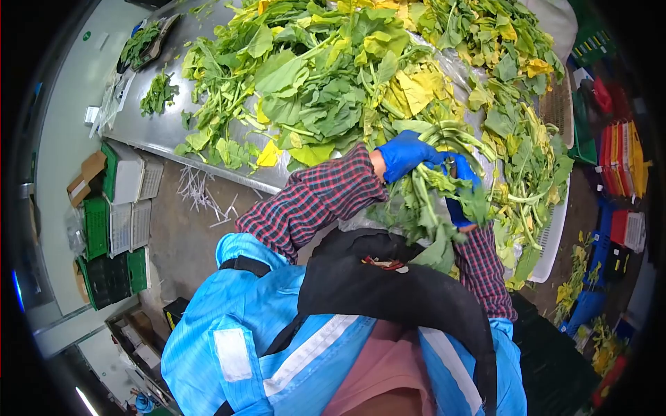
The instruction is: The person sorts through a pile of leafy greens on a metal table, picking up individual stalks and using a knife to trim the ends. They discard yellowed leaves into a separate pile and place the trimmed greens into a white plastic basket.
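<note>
Both my hands are in blue gloves and work at the near edge of a heap of leafy greens. My left hand (406, 156) is closed round the stems of a bunch of leafy greens (427, 201). Close on its right, my right hand (463, 191) is also closed on that bunch, with part of its fingers hidden by leaves and blur. The bunch's leaves hang down in front of my dark apron. Beyond my hands, the heap of green and yellowing leaves (305, 90) covers much of the metal table (135, 118).
A white crate (555, 236) overflowing with leaves stands on my right. Stacked green and white crates (118, 222) are at the left. White strips (201, 194) litter the floor. Red and yellow crates (621, 156) stand at the far right. A small leaf cluster (159, 93) lies on the table's left.
</note>
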Demonstrator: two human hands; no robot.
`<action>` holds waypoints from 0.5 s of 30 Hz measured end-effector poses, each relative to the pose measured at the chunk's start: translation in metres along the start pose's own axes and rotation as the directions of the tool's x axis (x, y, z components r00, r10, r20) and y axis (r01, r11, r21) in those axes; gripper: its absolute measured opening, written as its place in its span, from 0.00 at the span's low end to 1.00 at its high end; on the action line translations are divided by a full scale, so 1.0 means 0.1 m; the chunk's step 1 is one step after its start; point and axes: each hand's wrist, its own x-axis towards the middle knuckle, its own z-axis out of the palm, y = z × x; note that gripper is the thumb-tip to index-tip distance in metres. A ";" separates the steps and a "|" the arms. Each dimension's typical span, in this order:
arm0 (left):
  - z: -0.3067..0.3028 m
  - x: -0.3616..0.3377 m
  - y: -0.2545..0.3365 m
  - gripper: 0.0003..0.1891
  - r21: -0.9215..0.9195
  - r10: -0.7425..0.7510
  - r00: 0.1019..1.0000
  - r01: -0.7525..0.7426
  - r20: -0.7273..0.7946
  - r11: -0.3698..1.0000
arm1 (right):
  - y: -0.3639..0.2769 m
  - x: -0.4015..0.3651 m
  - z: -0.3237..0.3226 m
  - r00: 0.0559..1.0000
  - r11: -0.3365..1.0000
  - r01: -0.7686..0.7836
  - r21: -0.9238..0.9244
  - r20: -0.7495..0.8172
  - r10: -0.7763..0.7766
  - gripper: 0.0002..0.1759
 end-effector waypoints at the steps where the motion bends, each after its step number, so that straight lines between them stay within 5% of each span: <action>1: 0.02 0.03 -0.04 0.10 -0.080 0.075 0.997 -0.076 -0.014 0.994 | 0.09 -0.07 0.05 0.987 0.910 -0.162 0.383 0.060 0.151 0.13; 2: 0.01 -0.04 0.04 0.10 -0.024 0.054 0.999 -0.054 0.007 0.998 | 0.26 -0.17 0.13 0.950 0.656 -0.305 0.691 0.169 0.264 0.12; 3: 0.03 -0.10 0.09 0.12 -0.165 0.098 0.994 -0.106 -0.056 0.981 | 0.50 -0.22 0.27 0.941 0.685 -0.318 0.656 0.129 0.313 0.14; 4: 0.06 -0.15 0.17 0.14 -0.296 0.135 0.983 -0.167 -0.124 0.941 | 0.61 -0.28 0.10 0.848 0.878 -0.455 -0.151 0.228 0.479 0.18; 5: -0.06 -0.26 0.41 0.21 -0.152 0.030 0.999 -0.032 -0.017 0.988 | 0.99 -0.51 0.14 0.934 0.942 -0.328 -0.070 0.125 0.334 0.20; 6: -0.23 -0.22 0.54 0.31 -0.200 -0.128 0.992 0.125 -0.003 0.972 | 1.32 -0.68 0.25 0.984 0.984 -0.176 -0.004 0.018 0.177 0.22; 7: -0.50 -0.18 0.53 0.34 0.380 0.290 0.952 -0.305 0.100 0.873 | 1.22 -0.67 0.13 0.931 0.942 -0.301 -0.148 0.167 0.323 0.23; 8: -0.75 -0.10 0.51 0.38 0.736 0.516 0.751 -0.609 0.412 0.297 | 1.03 -0.56 -0.07 0.840 0.871 -0.386 -0.304 0.275 0.468 0.24; 10: -1.00 0.42 0.35 0.13 0.243 0.571 0.794 -0.608 0.210 0.756 | 0.95 -0.34 -0.30 0.897 0.912 -0.397 -0.099 0.168 0.409 0.19; 11: -1.18 0.67 0.31 0.15 -0.141 0.289 0.954 -0.277 0.074 0.950 | 1.12 -0.16 -0.41 0.917 0.918 -0.385 0.094 0.148 0.370 0.17; 12: -1.18 0.59 0.39 0.15 0.112 0.525 0.830 -0.550 0.190 0.828 | 0.64 0.09 -0.59 0.907 0.815 -0.414 0.404 0.105 0.409 0.16; 14: -1.03 0.24 0.65 0.15 0.640 0.608 0.774 -0.560 0.177 0.527 | 0.06 0.33 -0.78 0.911 0.730 -0.358 0.582 0.046 0.410 0.18; 15: -1.30 0.56 0.52 0.17 0.572 0.618 0.769 -0.584 0.163 0.576 | -0.05 0.39 -0.81 0.933 0.742 -0.311 0.593 0.043 0.356 0.19</action>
